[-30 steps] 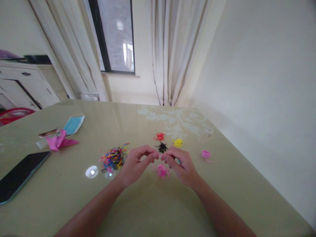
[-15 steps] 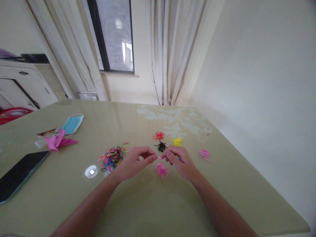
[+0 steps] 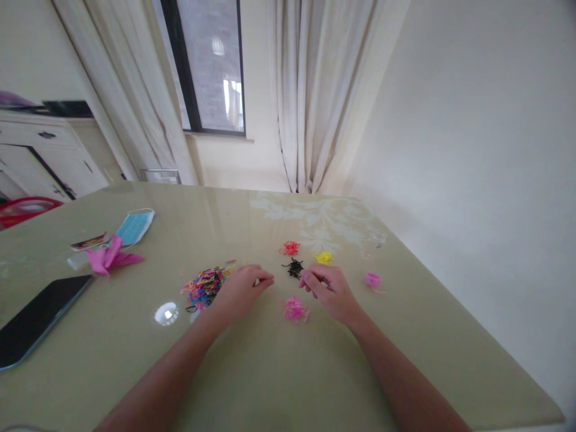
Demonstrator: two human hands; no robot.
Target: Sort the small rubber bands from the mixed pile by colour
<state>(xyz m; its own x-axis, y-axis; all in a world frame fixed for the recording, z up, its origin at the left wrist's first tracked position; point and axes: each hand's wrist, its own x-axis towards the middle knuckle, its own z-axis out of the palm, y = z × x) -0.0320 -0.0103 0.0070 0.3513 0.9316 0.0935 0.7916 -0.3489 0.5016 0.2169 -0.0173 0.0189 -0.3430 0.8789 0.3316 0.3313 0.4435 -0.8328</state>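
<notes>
A mixed heap of small coloured rubber bands (image 3: 204, 286) lies on the olive table (image 3: 288, 372). My left hand (image 3: 243, 292) rests just right of that heap with its fingers curled together; what they hold is hidden. My right hand (image 3: 327, 290) is pinched shut beside a black pile (image 3: 294, 267), and I cannot see anything between its fingers. A pink pile (image 3: 294, 309) lies between the two hands. Further back sit a red pile (image 3: 289, 247) and a yellow pile (image 3: 323, 258). A second pink clump (image 3: 373, 279) lies to the right.
At the left edge lies a dark phone or tablet (image 3: 36, 318). A blue face mask (image 3: 132, 227), a pink folded paper (image 3: 107, 258) and a small card (image 3: 88, 242) sit at the back left. The wall runs close along the table's right side.
The two hands have parted: the left has moved left and down toward the mixed heap, the right has dropped closer to the table near the black pile.
</notes>
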